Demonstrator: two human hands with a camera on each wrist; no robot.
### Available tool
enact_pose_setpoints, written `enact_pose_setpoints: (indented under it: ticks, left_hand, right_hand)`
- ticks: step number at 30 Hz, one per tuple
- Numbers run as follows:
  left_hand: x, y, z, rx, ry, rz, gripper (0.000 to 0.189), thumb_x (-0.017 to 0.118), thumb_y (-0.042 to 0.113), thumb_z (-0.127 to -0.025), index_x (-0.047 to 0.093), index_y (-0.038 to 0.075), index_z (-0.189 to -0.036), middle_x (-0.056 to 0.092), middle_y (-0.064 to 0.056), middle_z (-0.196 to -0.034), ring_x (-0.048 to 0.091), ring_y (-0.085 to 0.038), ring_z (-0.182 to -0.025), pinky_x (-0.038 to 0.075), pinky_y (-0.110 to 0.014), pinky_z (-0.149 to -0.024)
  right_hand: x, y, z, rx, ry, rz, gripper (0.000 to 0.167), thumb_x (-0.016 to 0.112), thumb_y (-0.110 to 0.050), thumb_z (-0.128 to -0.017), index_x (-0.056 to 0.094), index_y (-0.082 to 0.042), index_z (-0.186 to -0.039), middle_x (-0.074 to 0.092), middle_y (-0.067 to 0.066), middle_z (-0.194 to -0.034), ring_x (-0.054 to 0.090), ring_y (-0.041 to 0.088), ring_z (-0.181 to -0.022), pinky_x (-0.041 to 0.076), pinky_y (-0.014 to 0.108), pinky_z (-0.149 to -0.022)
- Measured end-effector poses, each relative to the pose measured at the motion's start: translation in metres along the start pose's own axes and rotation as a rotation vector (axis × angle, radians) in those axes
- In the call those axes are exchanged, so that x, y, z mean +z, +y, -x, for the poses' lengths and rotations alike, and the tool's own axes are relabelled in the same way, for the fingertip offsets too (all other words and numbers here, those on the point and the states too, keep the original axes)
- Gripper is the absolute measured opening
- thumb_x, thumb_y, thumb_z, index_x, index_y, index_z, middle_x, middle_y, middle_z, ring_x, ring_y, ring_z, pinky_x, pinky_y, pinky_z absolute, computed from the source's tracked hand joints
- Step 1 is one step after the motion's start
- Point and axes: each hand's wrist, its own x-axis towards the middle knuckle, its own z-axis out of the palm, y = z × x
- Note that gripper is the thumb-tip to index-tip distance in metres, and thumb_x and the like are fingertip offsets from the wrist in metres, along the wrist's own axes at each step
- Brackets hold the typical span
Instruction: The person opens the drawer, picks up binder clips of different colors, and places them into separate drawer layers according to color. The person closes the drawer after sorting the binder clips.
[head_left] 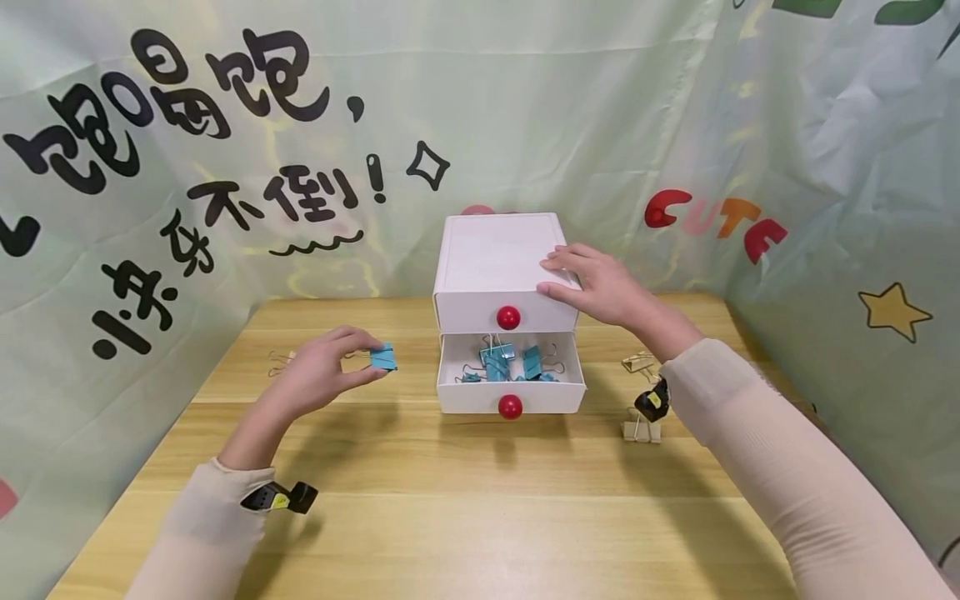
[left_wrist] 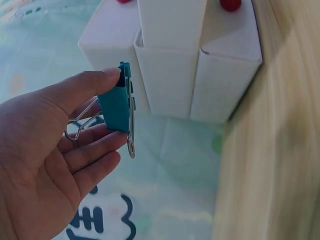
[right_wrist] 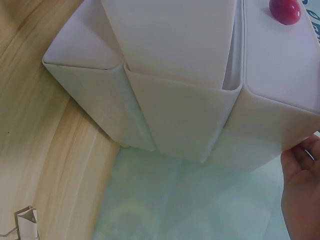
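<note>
My left hand (head_left: 322, 371) pinches a blue binder clip (head_left: 383, 357) between thumb and fingers, left of a white drawer box (head_left: 495, 250). In the left wrist view, the clip's wire handles show on both sides of its blue body (left_wrist: 115, 107). My right hand (head_left: 600, 283) rests on the right edge of the box's top, its fingers extended. The middle drawer (head_left: 472, 398) is pulled out and holds several blue binder clips (head_left: 497, 364). Both wrist views show three tiers, with the upper and lower drawers closed.
Gold binder clips (head_left: 642, 431) lie on the wooden table (head_left: 480, 517) right of the box, partly behind the right wrist camera. Wire handles (head_left: 281, 362) of another clip poke out behind my left hand. A printed curtain (head_left: 562, 108) hangs close behind the box.
</note>
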Motion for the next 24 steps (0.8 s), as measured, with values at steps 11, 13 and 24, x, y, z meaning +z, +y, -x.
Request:
enact_pose_setpoints:
  ticks: [11,13,24]
  left_hand:
    - [0.001,0.033,-0.026,0.089,-0.014,0.03,0.037,0.075,0.041,-0.086,0.069,0.019,-0.116,0.062,-0.002,-0.12,0.06,-0.024,-0.105,0.05,-0.046,-0.089]
    - [0.003,0.038,-0.03,0.102,-0.026,0.035,0.037,0.075,0.039,-0.086,0.069,0.018,-0.116,0.062,-0.002,-0.12,0.06,-0.023,-0.106,0.05,-0.045,-0.091]
    - [0.015,0.063,-0.048,0.204,-0.063,0.024,0.039,0.075,0.037,-0.087,0.069,0.015,-0.119,0.065,-0.001,-0.12,0.06,-0.021,-0.112,0.049,-0.042,-0.096]
  right_hand:
    - [0.0,-0.001,0.001,0.012,-0.011,-0.009,0.064,0.062,-0.055,-0.09,0.06,-0.01,-0.135,0.048,0.011,-0.144,0.036,0.032,-0.138,0.032,0.059,-0.108]
    - [0.0,-0.001,0.001,0.012,-0.012,-0.009,0.064,0.063,-0.055,-0.09,0.06,-0.01,-0.135,0.048,0.011,-0.144,0.036,0.032,-0.138,0.032,0.059,-0.107]
    - [0.0,0.0,0.0,0.004,-0.006,-0.028,0.064,0.063,-0.055,-0.09,0.06,-0.01,-0.135,0.048,0.01,-0.143,0.035,0.031,-0.139,0.032,0.058,-0.108]
